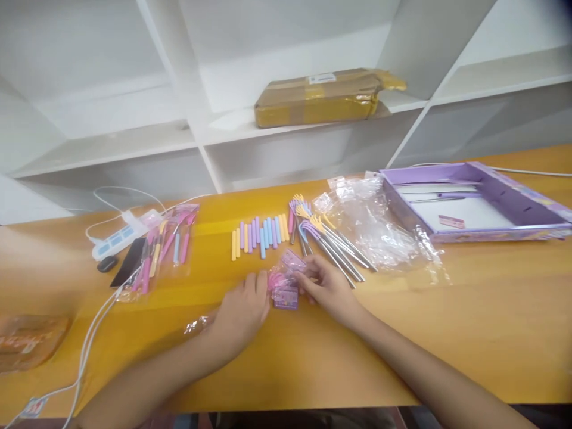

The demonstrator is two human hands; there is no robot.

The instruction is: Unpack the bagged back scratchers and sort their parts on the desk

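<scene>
Left hand (243,304) and right hand (322,281) pinched the packet (277,280) from opposite sides, which likely steadied it; sticks (261,233) lay beyond it

Shallow purple box (521,202): seemingly card. Left of it: shiny silver metal rods (340,255); purple-carded glossy clear plastic packet (285,291).

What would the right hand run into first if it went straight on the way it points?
The pink-and-purple packet, right at the right hand's fingertips. Beyond it, the line seems to lead toward the row of coloured sticks, though depth is hard to judge from this one view.
</scene>
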